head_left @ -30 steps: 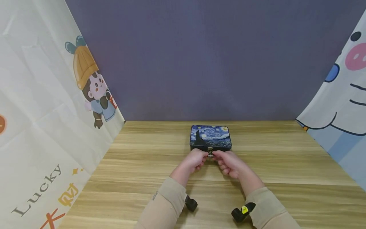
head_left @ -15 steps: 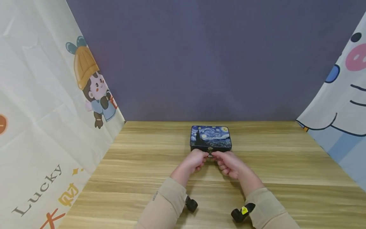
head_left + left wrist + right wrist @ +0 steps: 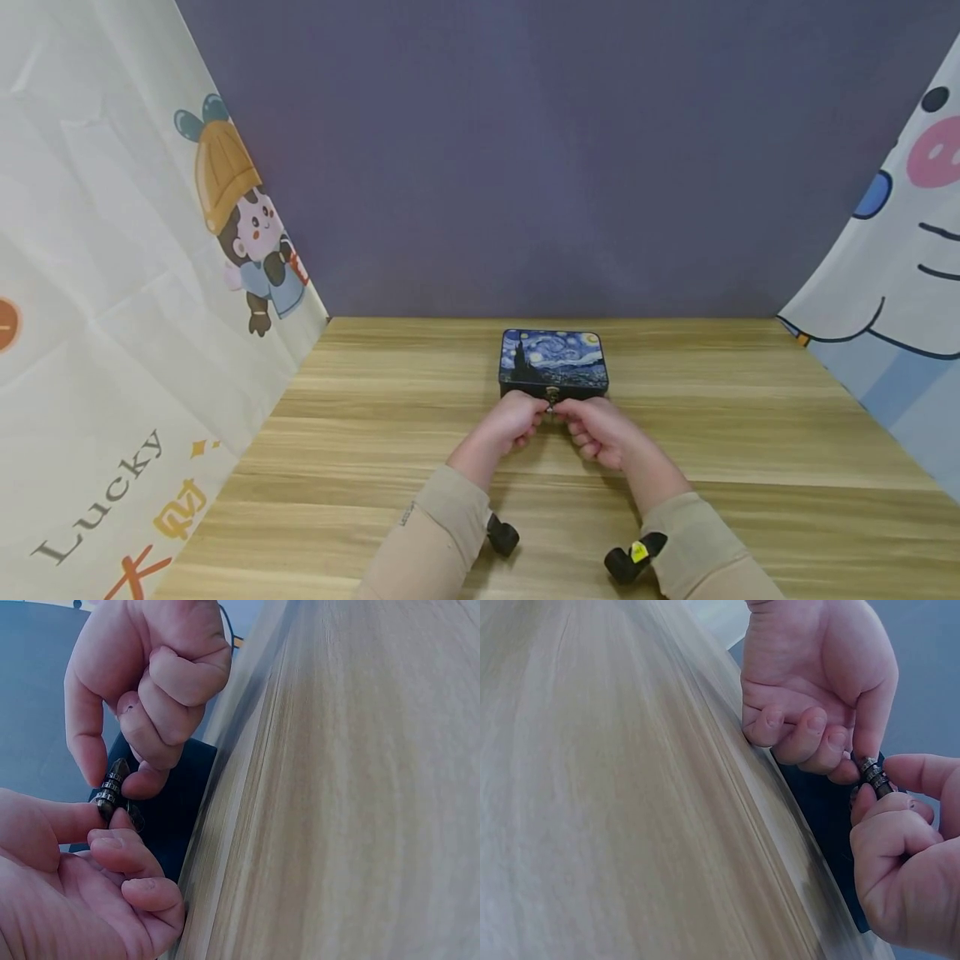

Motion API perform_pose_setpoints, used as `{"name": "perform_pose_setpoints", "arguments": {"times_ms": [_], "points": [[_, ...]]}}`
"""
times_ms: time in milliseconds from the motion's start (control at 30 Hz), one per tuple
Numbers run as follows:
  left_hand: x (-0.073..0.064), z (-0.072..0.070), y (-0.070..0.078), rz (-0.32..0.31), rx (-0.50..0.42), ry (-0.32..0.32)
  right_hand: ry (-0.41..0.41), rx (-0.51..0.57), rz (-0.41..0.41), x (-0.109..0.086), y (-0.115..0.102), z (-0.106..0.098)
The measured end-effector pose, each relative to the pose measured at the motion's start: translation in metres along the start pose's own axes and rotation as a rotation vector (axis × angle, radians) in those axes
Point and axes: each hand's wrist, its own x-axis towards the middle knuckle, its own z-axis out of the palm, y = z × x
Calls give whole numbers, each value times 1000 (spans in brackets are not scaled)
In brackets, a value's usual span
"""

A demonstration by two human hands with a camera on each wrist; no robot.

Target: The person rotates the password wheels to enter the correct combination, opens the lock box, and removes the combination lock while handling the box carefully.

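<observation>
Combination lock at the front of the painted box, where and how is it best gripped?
Pinch the combination lock by its two ends, thumb against fingertips, probably best from the near side of the painted box: it is a slim ringed barrel reaching from the left hand to the right hand, so each end suits one pinch.

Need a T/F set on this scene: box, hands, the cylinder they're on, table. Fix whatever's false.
1. The box is closed. True.
2. The box's top is plain white. False: it bears a blue night-sky picture.
3. The box stands on the wooden table. True.
4. The left hand and right hand meet at the ringed metal cylinder. True.
5. The left hand lies flat on the box's top. False: it pinches the ringed metal cylinder at the box's front.
6. The right hand holds nothing. False: it pinches the ringed metal cylinder too.
</observation>
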Motion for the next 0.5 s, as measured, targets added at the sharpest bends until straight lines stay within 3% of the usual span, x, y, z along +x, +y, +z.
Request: {"name": "perform_pose_setpoints", "arguments": {"times_ms": [500], "points": [[-1, 1, -1, 30, 9, 4, 7, 14, 4, 2, 0, 2]]}}
